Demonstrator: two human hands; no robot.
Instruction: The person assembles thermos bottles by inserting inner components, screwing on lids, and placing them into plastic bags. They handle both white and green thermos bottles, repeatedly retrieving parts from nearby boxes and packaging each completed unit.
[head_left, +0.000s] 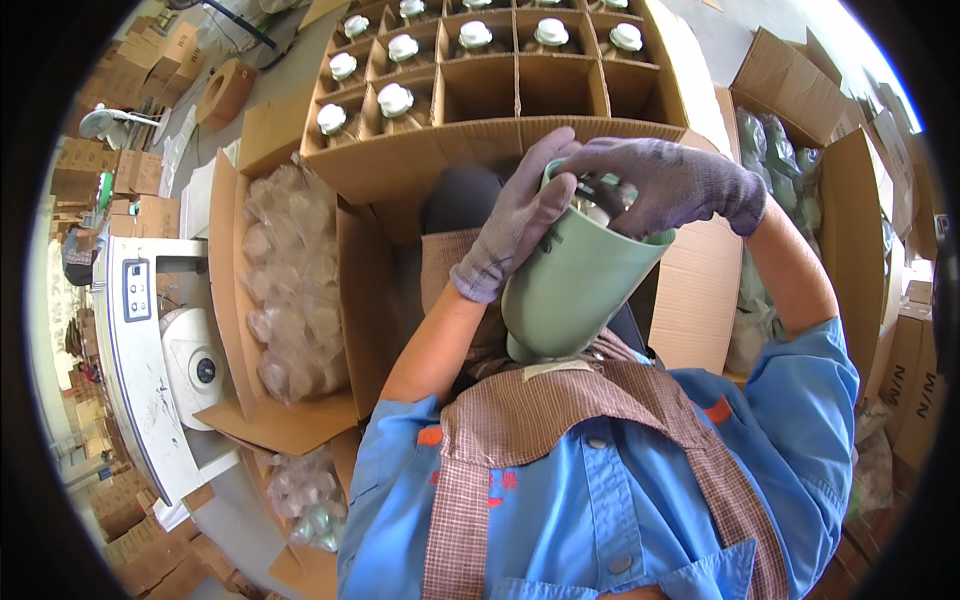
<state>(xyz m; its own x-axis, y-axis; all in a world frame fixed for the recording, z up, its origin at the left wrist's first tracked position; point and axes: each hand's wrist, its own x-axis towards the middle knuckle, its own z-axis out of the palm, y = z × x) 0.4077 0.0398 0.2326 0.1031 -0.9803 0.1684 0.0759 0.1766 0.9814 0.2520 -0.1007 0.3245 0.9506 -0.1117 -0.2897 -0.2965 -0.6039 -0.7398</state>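
Both my hands wear grey gloves and meet at the open top of a pale green plastic vessel (581, 289), tilted above my lap. My left hand (525, 210) grips its rim on the left, thumb near the opening. My right hand (667, 184) reaches over the rim from the right, its fingers at a dark and shiny part partly inside the mouth; the fingers hide much of that part. Beyond my hands stands a divided cardboard carton (495, 139), where white-capped bottles (395, 100) sit upright in many compartments. Several front compartments toward the right show no bottle.
At my left, an open carton (225, 277) holds clear plastic-wrapped pieces (292, 285). Another open carton (847, 210) at my right holds green wrapped pieces (780, 157). A white machine with a control panel (136, 290) stands farther left; a person (79, 251) is beyond it.
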